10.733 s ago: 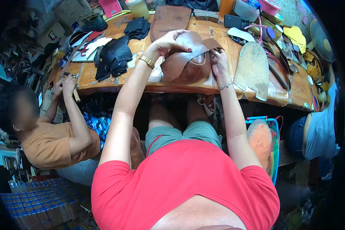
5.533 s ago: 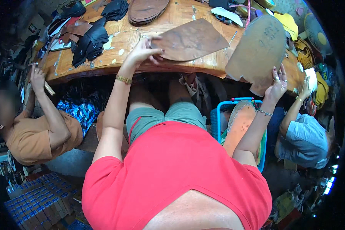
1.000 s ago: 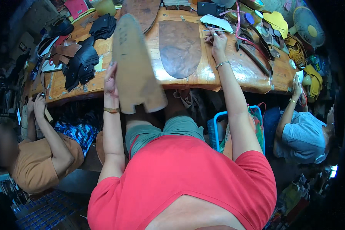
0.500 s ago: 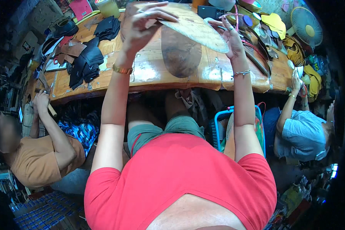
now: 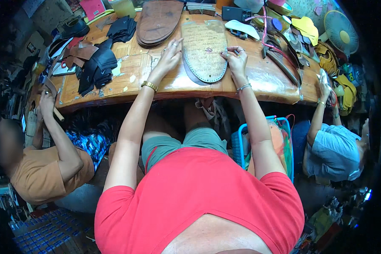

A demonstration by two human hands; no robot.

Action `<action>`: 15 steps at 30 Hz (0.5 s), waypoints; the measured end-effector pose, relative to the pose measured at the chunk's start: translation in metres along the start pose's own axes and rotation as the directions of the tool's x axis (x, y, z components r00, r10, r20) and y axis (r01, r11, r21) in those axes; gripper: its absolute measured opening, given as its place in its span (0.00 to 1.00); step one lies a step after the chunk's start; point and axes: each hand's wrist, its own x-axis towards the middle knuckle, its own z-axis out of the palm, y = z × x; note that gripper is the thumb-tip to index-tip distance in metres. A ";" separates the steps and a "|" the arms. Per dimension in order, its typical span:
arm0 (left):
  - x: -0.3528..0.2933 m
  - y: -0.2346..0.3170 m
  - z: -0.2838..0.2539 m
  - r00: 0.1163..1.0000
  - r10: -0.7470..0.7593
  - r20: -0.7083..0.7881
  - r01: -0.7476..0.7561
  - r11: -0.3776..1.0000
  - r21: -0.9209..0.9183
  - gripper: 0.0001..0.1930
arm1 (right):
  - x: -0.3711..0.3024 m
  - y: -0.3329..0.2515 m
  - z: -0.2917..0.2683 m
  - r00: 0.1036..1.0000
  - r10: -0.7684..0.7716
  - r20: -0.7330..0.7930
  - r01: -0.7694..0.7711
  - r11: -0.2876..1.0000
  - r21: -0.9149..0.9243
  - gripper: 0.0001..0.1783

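A tan, tongue-shaped template (image 5: 205, 51) with handwriting and a row of small holes round its edge lies on the table in front of me. Under it a dark leather piece (image 5: 191, 73) shows as a strip along the lower left edge. My left hand (image 5: 170, 58) rests at the template's left side, fingers stretched out and nothing held. At the opposite edge my right hand (image 5: 236, 60) has its thumb and fingers bent together; whether a small thing is between them is hidden. A stack of brown rounded leather pieces (image 5: 158, 21) lies beyond my left hand.
Black leather pieces (image 5: 98, 67) lie left on the wooden table (image 5: 156, 89). A white strap-like piece (image 5: 242, 29), a black box (image 5: 236, 14) and tools (image 5: 281, 65) sit right. A blue basket (image 5: 238, 146) stands by my right leg. One person (image 5: 51, 169) works left, another (image 5: 334, 148) right.
The template, held up and tilted in both hands before, now lies flat over the dark leather piece. Both hands have come down and nearer to its sides. The brown stack is now uncovered.
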 end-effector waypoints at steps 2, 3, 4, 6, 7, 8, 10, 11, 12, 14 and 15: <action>-0.013 -0.001 -0.003 0.998 -0.064 0.020 0.061 0.988 0.144 0.29 | -0.002 0.002 0.005 1.000 -0.008 -0.003 0.008 0.999 0.051 0.16; -0.017 0.003 -0.004 0.998 -0.064 0.027 0.059 0.984 0.166 0.31 | -0.004 0.001 0.005 1.000 -0.013 -0.010 0.014 0.997 0.074 0.16; -0.019 0.007 -0.003 0.997 -0.063 0.036 0.055 0.981 0.187 0.32 | -0.003 -0.002 0.002 1.000 0.012 -0.007 -0.010 0.978 0.209 0.15; -0.025 0.014 -0.006 0.998 -0.039 0.053 0.026 0.972 0.232 0.42 | 0.006 -0.020 -0.013 0.982 -0.172 -0.078 0.182 0.970 0.158 0.14; -0.024 0.020 -0.007 0.997 -0.024 0.069 0.004 0.962 0.272 0.44 | 0.010 -0.034 -0.020 0.958 -0.264 -0.116 0.277 0.953 0.122 0.13; -0.025 0.028 -0.007 0.996 -0.017 0.084 -0.010 0.950 0.313 0.46 | 0.010 -0.056 -0.023 0.908 -0.398 -0.134 0.400 0.917 -0.011 0.13; -0.029 0.031 -0.012 0.995 -0.023 0.102 -0.017 0.929 0.369 0.50 | -0.003 -0.122 -0.020 0.840 -0.541 -0.047 0.508 0.813 -0.286 0.14; -0.032 0.030 -0.013 0.995 -0.022 0.101 -0.018 0.925 0.379 0.49 | -0.013 -0.154 -0.018 0.837 -0.547 0.028 0.503 0.748 -0.433 0.15; -0.034 0.030 -0.013 0.994 -0.014 0.106 -0.028 0.922 0.386 0.48 | -0.015 -0.172 -0.017 0.814 -0.570 0.111 0.542 0.676 -0.500 0.14; -0.037 0.036 -0.012 0.993 -0.015 0.114 -0.032 0.918 0.396 0.47 | -0.014 -0.182 -0.006 0.679 -0.654 0.332 0.719 0.501 -0.482 0.13; -0.040 0.042 -0.013 0.993 -0.026 0.112 -0.021 0.916 0.400 0.47 | -0.013 -0.183 0.004 0.592 -0.675 0.440 0.797 0.407 -0.447 0.12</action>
